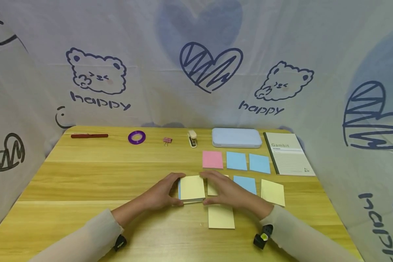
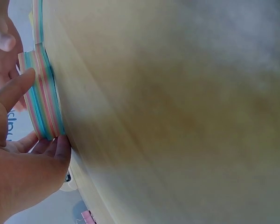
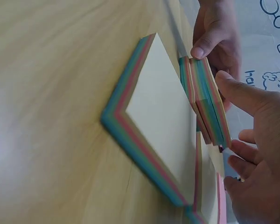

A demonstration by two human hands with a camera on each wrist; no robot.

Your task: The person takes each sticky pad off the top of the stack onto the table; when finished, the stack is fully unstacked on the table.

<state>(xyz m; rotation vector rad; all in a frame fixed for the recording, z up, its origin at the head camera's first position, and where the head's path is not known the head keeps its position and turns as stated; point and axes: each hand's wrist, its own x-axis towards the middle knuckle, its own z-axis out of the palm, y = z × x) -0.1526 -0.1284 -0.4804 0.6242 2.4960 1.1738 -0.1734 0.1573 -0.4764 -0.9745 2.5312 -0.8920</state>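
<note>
well, both hands (image 1: 196, 193) grip a sticky-note pad (image 1: 191, 188) on the wooden table (image 1: 85, 174) before a printed cloth backdrop (image 1: 150, 54)

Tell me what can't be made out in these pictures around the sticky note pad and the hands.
- Yellow note under the right hand: head view, mostly covered by that hand.
- Left hand fingertips: head view, hidden behind the pad.
- Table: left wrist view, blurred.
- Notebook small print: head view, too small to read.
</note>
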